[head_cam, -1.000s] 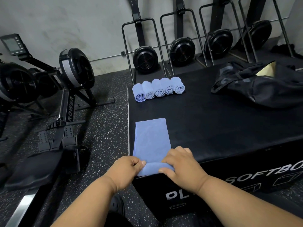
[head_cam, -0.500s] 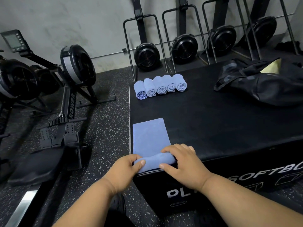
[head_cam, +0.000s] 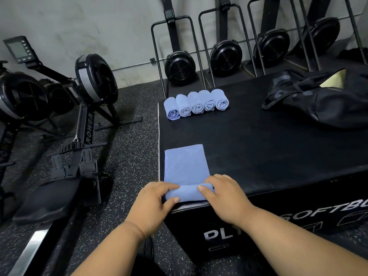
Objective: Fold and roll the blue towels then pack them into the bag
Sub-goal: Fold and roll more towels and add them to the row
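I am rolling the blue towel, which is lying folded into a long strip at the near left corner of the black counter, its near end already turned up into a short roll. My left hand is gripping the left end of that roll, thumb under the front and fingers curled over the top; my right hand is gripping the right end the same way.

To do this well, I am judging that both hands should be pushing forward at an even pace, so the roll is not coning toward one side, and pressing down lightly so each turn is coming out tight. The strip's left edge is running close to the counter's edge, so I should be keeping the roll square to avoid it slipping off.

Five rolled towels are sitting in a row at the far left of the counter, touching one another. The black bag is lying at the far right, well apart from them, its mouth partly open.

My fingertips on the far side of the roll are hidden, so I cannot tell how many turns are made. The bag is cut off at the right edge, and its inside is too dark to read.
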Demonstrator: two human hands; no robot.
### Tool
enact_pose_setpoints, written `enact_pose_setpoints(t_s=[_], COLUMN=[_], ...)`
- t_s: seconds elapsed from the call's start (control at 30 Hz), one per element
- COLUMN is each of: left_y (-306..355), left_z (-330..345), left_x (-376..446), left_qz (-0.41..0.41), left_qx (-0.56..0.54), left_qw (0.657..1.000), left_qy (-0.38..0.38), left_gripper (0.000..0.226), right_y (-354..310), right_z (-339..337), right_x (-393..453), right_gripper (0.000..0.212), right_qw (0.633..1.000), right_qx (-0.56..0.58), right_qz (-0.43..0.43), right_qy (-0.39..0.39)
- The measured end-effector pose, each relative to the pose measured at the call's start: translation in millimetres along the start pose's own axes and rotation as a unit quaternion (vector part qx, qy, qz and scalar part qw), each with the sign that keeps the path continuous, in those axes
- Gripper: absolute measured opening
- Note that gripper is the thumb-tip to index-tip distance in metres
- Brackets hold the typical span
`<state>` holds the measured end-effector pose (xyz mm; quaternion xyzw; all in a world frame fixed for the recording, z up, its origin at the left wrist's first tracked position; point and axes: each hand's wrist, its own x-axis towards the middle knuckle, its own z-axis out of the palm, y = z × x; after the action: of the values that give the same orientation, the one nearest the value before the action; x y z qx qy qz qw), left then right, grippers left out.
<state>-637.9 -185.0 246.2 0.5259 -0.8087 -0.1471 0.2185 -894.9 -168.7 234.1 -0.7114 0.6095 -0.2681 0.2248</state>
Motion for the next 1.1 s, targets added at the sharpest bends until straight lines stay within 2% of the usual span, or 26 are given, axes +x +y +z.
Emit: enact_pose_setpoints(t_s=[0.13,0.23,0.27,0.37,0.47,0.57,0.63,0.7,0.83,0.87,0.93,1.0,1.07,1.1], left_y=[8.0,10.9,9.7,5.8,6.0,6.4,2.7,1.1,5.8,6.3,2.6,-1.9,-2.4,-1.1], left_z=[-5.4,-10.0,-9.4,-5.6,-2.7,-5.5,-3.6,-4.4,-13.0,-15.2,-16.9,-16.1,-15.1,-14.8], left_x=[13.7,22.2,23.9,27.5,23.2,10.8,6.5,7.5,20.2,24.2,31.2,36.9,41.5,42.4], left_qz=[-0.048,-0.125,-0.141,-0.167,-0.133,-0.037,-0.004,-0.015,-0.087,-0.107,-0.144,-0.169,-0.181,-0.171], left_qx=[-0.055,-0.143,-0.164,-0.177,-0.115,-0.067,-0.033,-0.035,-0.154,-0.18,-0.194,-0.195,-0.196,-0.183], left_qw=[0.995,0.973,0.967,0.961,0.982,0.997,0.999,0.998,0.974,0.964,0.951,0.944,0.942,0.948], left_qy=[-0.061,-0.128,-0.138,-0.134,-0.069,-0.005,-0.025,-0.049,-0.139,-0.163,-0.193,-0.205,-0.206,-0.198], left_gripper=[0.011,0.01,0.012,0.014,0.011,0.029,0.038,0.033,0.007,0.005,0.023,0.056,0.081,0.081], right_y=[5.4,7.5,8.4,10.6,8.9,4.6,1.3,-0.5,0.3,1.8,4.0,7.0,9.4,10.1], right_z=[2.7,0.1,-0.7,-1.6,-5.5,-8.6,-9.1,-6.9,-1.3,-1.0,-1.9,-3.2,-4.7,-5.0], right_x=[-4.1,-8.0,-7.6,-2.4,4.1,6.6,7.2,7.6,4.1,2.1,-0.9,-0.2,3.1,4.7], right_gripper=[0.027,0.049,0.05,0.036,0.02,0.042,0.049,0.049,0.035,0.044,0.065,0.07,0.06,0.049], right_qw=[0.999,0.998,0.998,0.999,0.999,0.999,0.999,0.999,1.0,1.0,1.0,1.0,0.999,1.0], right_qx=[0.041,0.052,0.044,0.025,0.017,0.02,-0.001,-0.018,0.001,0.006,0.009,-0.007,-0.014,-0.01], right_qz=[-0.009,-0.029,-0.034,-0.039,-0.028,-0.005,0.005,0.01,0.01,0.008,-0.005,-0.013,-0.011,-0.008], right_qy=[0.023,0.015,0.011,-0.012,-0.035,-0.039,-0.036,-0.031,0.017,0.019,0.01,-0.012,-0.026,-0.029])
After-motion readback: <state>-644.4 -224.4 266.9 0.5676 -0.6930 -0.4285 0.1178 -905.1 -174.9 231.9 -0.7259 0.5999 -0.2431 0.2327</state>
